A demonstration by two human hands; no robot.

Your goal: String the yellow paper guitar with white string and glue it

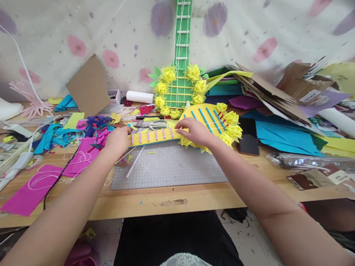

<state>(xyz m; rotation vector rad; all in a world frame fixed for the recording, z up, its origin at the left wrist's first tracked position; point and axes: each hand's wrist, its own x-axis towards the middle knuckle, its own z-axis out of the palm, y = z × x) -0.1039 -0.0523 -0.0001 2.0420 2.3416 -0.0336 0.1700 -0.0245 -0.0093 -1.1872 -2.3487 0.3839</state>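
A yellow craft guitar point(156, 137) lies across the table, its neck pointing left. Purple strips cross the neck, blue strips lie on the body, and yellow paper flowers edge the body. My left hand point(119, 141) is closed around the far left end of the neck; its fingertips are partly hidden. My right hand point(197, 131) rests over the join of neck and body, fingers apart and slightly bent, near the thin white strings. Just behind the neck lie scissors point(157, 124). Upright at the back stands a green craft guitar point(183, 68) with yellow flowers.
A grey cutting mat point(173, 165) lies under the guitar. Magenta sheets point(33, 192), loose white string and paper scraps spread at left. To the right are a black phone point(248, 136), blue sheets point(281, 132) and stacked cardboard point(277, 90). A brown board point(89, 86) leans at the back.
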